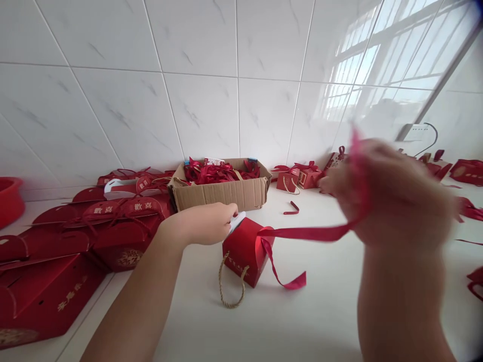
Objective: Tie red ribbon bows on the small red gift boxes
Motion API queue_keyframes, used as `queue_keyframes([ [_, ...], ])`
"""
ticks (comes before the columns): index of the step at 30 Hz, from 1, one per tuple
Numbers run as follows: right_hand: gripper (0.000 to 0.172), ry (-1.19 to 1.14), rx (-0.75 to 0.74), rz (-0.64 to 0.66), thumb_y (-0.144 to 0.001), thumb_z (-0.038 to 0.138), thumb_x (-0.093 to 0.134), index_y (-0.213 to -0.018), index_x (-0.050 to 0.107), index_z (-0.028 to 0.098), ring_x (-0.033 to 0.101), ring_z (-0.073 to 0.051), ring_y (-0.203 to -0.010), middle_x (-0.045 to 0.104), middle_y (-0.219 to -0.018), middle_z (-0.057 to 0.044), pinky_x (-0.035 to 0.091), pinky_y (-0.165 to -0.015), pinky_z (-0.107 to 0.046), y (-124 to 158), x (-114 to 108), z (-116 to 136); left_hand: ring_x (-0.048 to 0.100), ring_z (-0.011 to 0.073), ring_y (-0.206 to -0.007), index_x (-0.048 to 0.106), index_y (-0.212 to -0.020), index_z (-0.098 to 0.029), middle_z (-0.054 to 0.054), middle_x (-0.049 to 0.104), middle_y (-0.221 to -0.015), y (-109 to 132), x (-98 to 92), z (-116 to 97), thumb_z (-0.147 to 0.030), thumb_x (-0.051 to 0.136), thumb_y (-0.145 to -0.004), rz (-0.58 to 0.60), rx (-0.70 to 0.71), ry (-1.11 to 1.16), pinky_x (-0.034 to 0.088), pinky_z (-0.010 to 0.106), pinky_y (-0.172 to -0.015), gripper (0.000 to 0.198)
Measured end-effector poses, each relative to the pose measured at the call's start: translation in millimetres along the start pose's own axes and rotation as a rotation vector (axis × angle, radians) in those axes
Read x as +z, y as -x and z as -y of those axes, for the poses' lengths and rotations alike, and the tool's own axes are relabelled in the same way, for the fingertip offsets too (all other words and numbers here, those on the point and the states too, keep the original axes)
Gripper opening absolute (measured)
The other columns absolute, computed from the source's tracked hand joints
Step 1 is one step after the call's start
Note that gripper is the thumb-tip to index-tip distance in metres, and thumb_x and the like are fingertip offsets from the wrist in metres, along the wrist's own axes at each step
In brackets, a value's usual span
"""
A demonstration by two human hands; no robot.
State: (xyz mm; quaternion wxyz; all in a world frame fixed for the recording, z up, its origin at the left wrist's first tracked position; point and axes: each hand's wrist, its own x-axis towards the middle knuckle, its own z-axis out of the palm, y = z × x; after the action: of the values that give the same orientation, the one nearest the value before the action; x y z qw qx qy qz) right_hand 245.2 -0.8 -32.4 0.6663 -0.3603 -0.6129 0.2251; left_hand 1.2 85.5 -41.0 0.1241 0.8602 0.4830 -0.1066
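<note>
A small red gift box with a twisted rope handle stands on the white floor in front of me. My left hand is closed on the box's white top flap, holding it. A red ribbon runs from the box's top out to my right hand, which is raised, blurred by motion and closed around the ribbon, pulling it taut to the right. The ribbon's loose end trails on the floor beside the box.
An open cardboard carton full of red ribbons sits behind the box by the tiled wall. Flat red gift bags are piled at the left, with a red basin beyond. Finished small red boxes stand at the back right.
</note>
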Motion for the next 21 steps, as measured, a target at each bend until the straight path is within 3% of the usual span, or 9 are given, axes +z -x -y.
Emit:
queue_keyframes([
  [2,0.011,-0.015,0.21,0.207,-0.076,0.03,0.057,-0.07,0.058,0.021,0.046,-0.011,-0.062,0.049,-0.067,0.001,0.035,-0.058,-0.026,-6,24,-12,0.057,0.0186,-0.064,0.049,-0.104,-0.024,0.004,0.064,-0.087,-2,0.3,1,-0.028,0.038,-0.083,-0.001,0.008,0.018,0.036,0.026,-0.049,0.025],
  [5,0.012,0.164,0.502,0.514,-0.075,0.031,0.057,-0.074,0.06,0.019,0.046,-0.012,-0.067,0.053,-0.077,0.0,0.034,-0.058,-0.025,-11,51,-38,0.058,0.0196,-0.072,0.05,-0.095,-0.022,0.005,0.063,-0.091,-6,0.8,3,-0.028,0.039,-0.082,-0.006,0.026,0.046,0.04,0.027,-0.055,0.018],
  [8,0.01,0.295,0.649,0.686,-0.074,0.029,0.054,-0.074,0.057,0.02,0.041,-0.011,-0.063,0.049,-0.074,0.001,0.03,-0.053,-0.024,-10,63,-62,0.058,0.0205,-0.071,0.048,-0.095,-0.021,0.005,0.063,-0.085,-9,1.2,5,-0.028,0.038,-0.081,0.018,-0.003,0.054,0.039,0.028,-0.055,0.019],
  [14,0.012,0.288,0.697,0.791,-0.068,0.025,0.053,-0.063,0.044,0.02,0.03,-0.01,-0.054,0.036,-0.061,0.004,0.023,-0.048,-0.025,-7,73,-80,0.057,0.0203,-0.07,0.047,-0.1,-0.021,0.005,0.063,-0.084,-7,0.4,3,-0.031,0.039,-0.081,0.031,-0.02,0.059,0.038,0.028,-0.055,0.024],
  [21,0.006,0.307,0.679,0.774,-0.071,0.023,0.049,-0.066,0.046,0.019,0.036,-0.01,-0.054,0.04,-0.06,0.004,0.027,-0.049,-0.024,-6,83,-79,0.053,0.0186,-0.062,0.047,-0.096,-0.022,0.003,0.061,-0.078,-3,-0.1,0,-0.028,0.039,-0.079,0.038,0.009,0.049,0.035,0.028,-0.05,0.02],
])
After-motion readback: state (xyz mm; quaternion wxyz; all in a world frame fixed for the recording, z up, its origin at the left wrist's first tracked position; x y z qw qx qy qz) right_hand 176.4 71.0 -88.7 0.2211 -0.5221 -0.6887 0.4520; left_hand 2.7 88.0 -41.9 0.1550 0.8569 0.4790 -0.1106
